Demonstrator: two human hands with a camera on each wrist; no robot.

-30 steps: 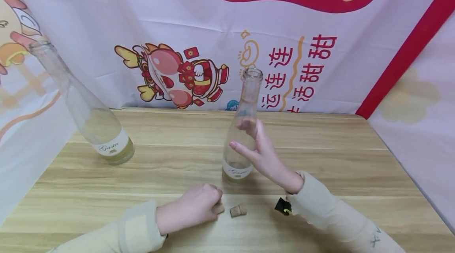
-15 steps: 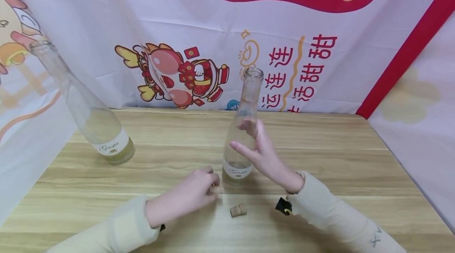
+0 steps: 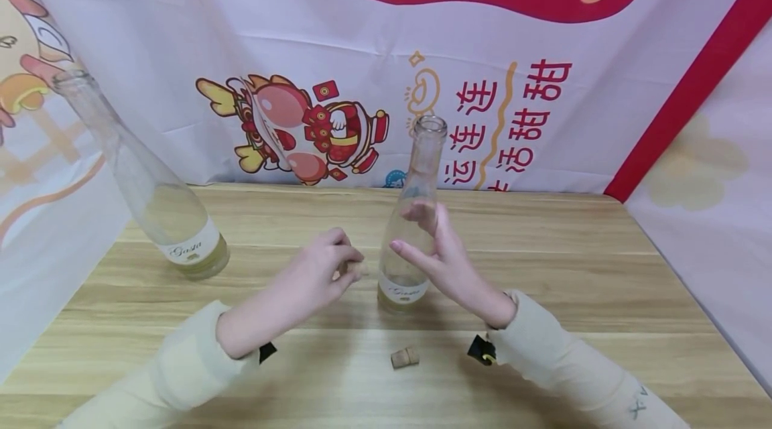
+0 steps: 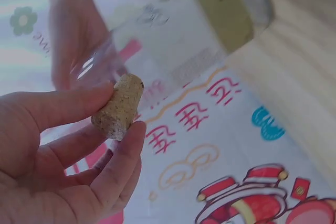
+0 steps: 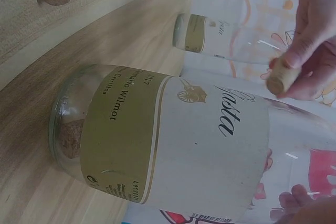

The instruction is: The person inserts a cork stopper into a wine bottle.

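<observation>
My left hand (image 3: 301,281) pinches a tapered cork (image 4: 119,106) between thumb and fingertips, raised above the table just left of a clear glass wine bottle (image 3: 403,291). This bottle stands upright, with a white and olive label (image 5: 210,135) and an uncorked mouth (image 3: 430,125). Around its body, from the right side, curl the thumb and fingers of my right hand (image 3: 452,265); the fingers behind show partly through the glass. A second cork (image 3: 405,357) lies on its side on the table, in front of the bottle.
Another clear bottle (image 3: 193,248) of the same kind stands at the left of the wooden table (image 3: 543,268). A printed cloth backdrop (image 3: 338,27) rises behind the table edge, with more cloth along both sides.
My left hand has lifted one cork off the table and carried it up and away, to the left of the bottle. The right hand and both bottles stay in place.
</observation>
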